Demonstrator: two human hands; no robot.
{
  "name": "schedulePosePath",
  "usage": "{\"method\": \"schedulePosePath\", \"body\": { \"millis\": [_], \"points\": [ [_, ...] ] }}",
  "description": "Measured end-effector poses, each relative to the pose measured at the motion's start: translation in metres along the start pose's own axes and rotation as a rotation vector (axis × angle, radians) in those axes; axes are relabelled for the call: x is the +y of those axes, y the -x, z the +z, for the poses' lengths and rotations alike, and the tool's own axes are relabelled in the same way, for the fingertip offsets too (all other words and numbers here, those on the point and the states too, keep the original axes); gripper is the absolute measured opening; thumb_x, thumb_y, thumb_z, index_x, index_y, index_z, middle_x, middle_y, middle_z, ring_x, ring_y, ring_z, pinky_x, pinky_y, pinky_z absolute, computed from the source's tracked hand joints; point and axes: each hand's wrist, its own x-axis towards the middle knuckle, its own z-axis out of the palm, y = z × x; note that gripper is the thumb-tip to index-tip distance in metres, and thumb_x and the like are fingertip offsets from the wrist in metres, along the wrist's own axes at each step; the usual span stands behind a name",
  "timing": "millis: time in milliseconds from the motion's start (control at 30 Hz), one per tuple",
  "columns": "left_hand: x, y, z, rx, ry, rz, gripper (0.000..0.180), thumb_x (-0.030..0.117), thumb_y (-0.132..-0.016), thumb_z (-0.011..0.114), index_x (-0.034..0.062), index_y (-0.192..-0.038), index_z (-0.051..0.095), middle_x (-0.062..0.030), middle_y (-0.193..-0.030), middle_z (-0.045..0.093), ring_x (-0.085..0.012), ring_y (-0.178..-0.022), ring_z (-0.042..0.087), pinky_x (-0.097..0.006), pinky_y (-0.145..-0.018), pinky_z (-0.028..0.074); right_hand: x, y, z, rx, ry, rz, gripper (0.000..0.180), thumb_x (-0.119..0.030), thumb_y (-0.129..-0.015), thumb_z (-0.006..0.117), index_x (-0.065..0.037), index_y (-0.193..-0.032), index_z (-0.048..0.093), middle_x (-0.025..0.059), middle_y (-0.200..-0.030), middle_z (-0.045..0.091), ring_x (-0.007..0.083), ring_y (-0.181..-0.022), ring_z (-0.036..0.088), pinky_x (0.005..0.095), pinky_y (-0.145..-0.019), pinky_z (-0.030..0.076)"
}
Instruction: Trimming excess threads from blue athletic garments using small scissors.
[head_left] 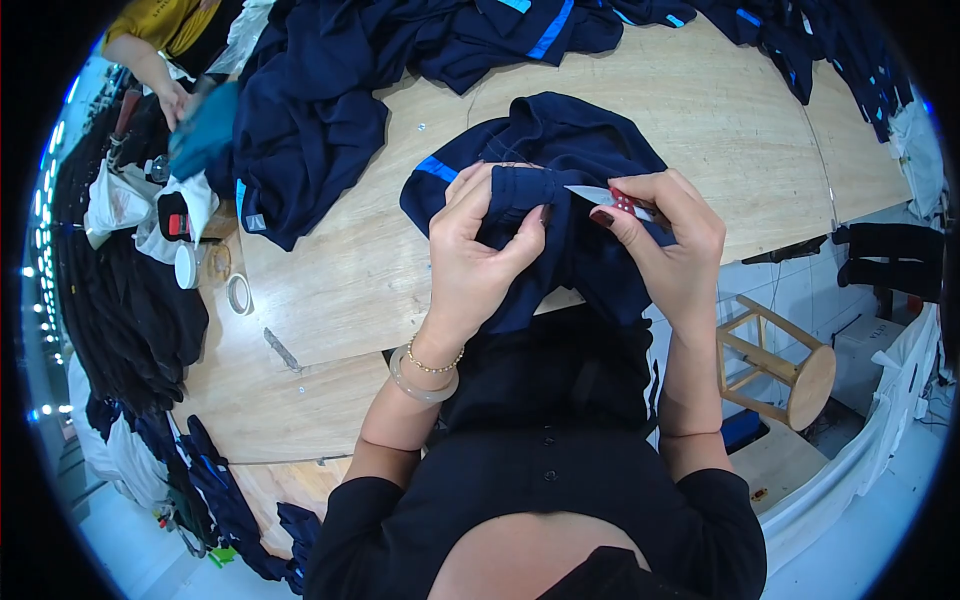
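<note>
Navy garment (560,150) lies bunched at the bench (700,110) edge, directly under both hands. Left hand (480,250) pinches a rolled fold of it, closed tight, the fold running crosswise toward the right hand (670,240), which grips small snips (600,196), blade tip pointing left, touching the fold.

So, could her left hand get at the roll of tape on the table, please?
Probably yes, but not freely: the left hand is gripping the navy garment. The roll of tape lies uncovered on the table to its left, with nothing between them.
</note>
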Motion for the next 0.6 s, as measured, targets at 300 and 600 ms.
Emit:
{"method": "schedulePosePath", "body": {
  "millis": [300,600],
  "points": [
    [-0.0003,0.0004,-0.0015,-0.009,0.013,-0.003,0.016,0.0,-0.073,0.067,0.0007,-0.089,0.068,-0.0068,-0.089,0.069,-0.0196,-0.086,0.062,-0.032,-0.092,0.04,-0.0004,0.0002,-0.0017,-0.001,-0.006,0.016,0.021,-0.01,-0.071,0.08,-0.001,-0.086,0.068,0.0068,-0.074,0.065,0.0152,-0.065,0.058,0.0239,-0.055,0.045],
    [0.0017,0.0014,-0.0013,-0.026,0.006,-0.025,0.016,0.001,-0.073,0.067,0.0015,-0.089,0.068,-0.0067,-0.09,0.069,-0.0202,-0.089,0.063,-0.034,-0.098,0.037,-0.0036,-0.0007,-0.0044,-0.013,0.015,0.001,0.021,-0.009,-0.071,0.079,0.0,-0.086,0.068,0.0079,-0.075,0.065,0.0161,-0.065,0.058,0.0247,-0.055,0.045]
  ]
}}
